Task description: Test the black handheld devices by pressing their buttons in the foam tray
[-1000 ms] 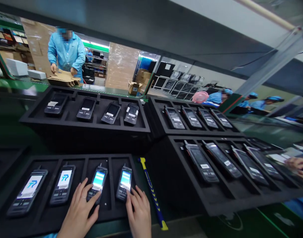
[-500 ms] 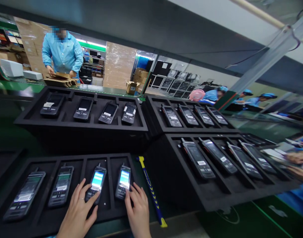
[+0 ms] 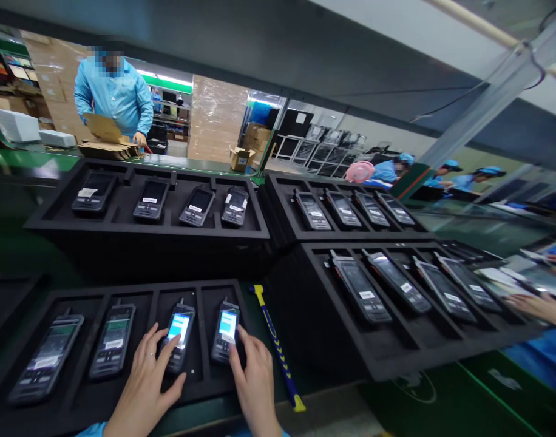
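My left hand is open, fingers spread, with the index fingertip at the lit screen of a rugged handset that has a stubby antenna. Beside it, my right hand is open too. Its thumb touches the lower front of a second lit handset, while the fingers lie along that handset's right edge. Both handsets rest in separate compartments of a black foam tray. Two more handsets, one at the far left and one nearer, lie in the same tray with darker screens and white labels.
Black foam trays holding several handsets stand behind and to the right. A yellow and blue strap-like tool lies right of my tray. A co-worker handles cardboard across the bench; another person's hand is at the right.
My left index finger has shifted up from the handset's keypad onto its screen. My right hand stays at its handset. The co-worker opposite has raised a cardboard piece.
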`<state>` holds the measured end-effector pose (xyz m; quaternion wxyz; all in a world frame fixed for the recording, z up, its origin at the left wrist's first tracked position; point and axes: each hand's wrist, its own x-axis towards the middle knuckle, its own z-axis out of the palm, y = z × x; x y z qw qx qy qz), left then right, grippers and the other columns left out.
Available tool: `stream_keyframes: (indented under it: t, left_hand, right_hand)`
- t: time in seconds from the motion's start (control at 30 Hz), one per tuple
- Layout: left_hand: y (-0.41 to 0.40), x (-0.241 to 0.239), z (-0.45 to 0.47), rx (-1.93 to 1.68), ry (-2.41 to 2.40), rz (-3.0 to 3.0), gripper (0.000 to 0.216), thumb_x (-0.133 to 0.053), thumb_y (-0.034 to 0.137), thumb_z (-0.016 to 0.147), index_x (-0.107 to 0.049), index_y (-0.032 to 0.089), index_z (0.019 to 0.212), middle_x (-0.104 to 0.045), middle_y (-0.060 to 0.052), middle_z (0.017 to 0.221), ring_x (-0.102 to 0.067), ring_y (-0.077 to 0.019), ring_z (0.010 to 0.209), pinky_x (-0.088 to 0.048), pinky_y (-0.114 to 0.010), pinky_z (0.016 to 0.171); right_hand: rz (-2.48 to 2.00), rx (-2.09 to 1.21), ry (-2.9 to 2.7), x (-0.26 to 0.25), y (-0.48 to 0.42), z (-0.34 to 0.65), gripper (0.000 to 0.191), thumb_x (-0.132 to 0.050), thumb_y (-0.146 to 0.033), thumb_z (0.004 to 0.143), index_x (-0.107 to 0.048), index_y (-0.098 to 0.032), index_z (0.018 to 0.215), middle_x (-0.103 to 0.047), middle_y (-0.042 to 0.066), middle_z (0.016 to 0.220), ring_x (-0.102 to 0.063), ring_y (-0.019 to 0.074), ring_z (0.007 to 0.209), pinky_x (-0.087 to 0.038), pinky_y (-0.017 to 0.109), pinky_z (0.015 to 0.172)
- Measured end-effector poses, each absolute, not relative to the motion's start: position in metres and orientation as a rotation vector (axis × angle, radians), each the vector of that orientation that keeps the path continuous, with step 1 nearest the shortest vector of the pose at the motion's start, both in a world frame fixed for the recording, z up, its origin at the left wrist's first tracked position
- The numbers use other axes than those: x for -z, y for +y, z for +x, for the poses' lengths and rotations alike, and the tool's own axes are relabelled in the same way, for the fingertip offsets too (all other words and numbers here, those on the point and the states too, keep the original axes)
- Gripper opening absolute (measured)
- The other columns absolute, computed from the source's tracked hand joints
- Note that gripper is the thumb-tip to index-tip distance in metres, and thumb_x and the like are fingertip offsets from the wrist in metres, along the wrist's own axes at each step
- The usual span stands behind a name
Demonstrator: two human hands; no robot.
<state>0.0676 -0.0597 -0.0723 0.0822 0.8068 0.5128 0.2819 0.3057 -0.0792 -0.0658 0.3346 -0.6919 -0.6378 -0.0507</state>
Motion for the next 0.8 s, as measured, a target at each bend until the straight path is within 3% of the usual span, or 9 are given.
stream_keyframes:
  t: [0.13, 0.5, 0.67, 0.8]
  left_hand:
    - [-0.046, 0.059, 0.078, -0.822, 1.548, 2.294, 0.055, -0.052, 0.037, 0.089, -0.038, 0.027, 0.141, -0.041, -0.012, 0.141, -0.035, -0.0328, 0.139, -0.042, -0.058, 0.109]
    - [-0.032, 0.063, 0.087, -0.845, 1.594, 2.268, 0.049, -0.049, 0.037, 0.09, -0.042, 0.025, 0.137, -0.039, -0.012, 0.138, -0.035, -0.033, 0.137, -0.041, -0.059, 0.11]
    - [-0.032, 0.065, 0.087, -0.837, 1.6, 2.27, 0.048, -0.05, 0.037, 0.09, -0.046, 0.024, 0.135, -0.041, -0.012, 0.137, -0.036, -0.0332, 0.137, -0.041, -0.06, 0.109]
    - [-0.032, 0.065, 0.087, -0.831, 1.605, 2.266, 0.049, -0.051, 0.037, 0.089, -0.046, 0.025, 0.136, -0.042, -0.012, 0.137, -0.037, -0.0335, 0.136, -0.042, -0.06, 0.109]
  right_hand:
    - [-1.854, 0.155, -1.666, 0.06, -0.066, 0.301, 0.043, -0.044, -0.043, 0.096, -0.052, -0.017, 0.13, -0.067, 0.01, 0.101, -0.063, 0.0242, 0.094, -0.054, 0.04, 0.081]
    - [-1.845, 0.144, -1.761, 0.06, -0.051, 0.297, 0.038, -0.048, -0.039, 0.095, -0.054, -0.02, 0.127, -0.063, 0.01, 0.108, -0.059, 0.0286, 0.101, -0.051, 0.045, 0.086]
    - [-1.873, 0.109, -1.765, 0.062, -0.048, 0.296, 0.037, -0.048, -0.042, 0.094, -0.06, -0.022, 0.122, -0.063, 0.01, 0.102, -0.059, 0.0316, 0.099, -0.051, 0.049, 0.084]
    - [-1.849, 0.082, -1.736, 0.059, -0.051, 0.296, 0.042, -0.047, -0.042, 0.095, -0.051, -0.026, 0.133, -0.063, 0.008, 0.107, -0.06, 0.0283, 0.101, -0.051, 0.045, 0.087]
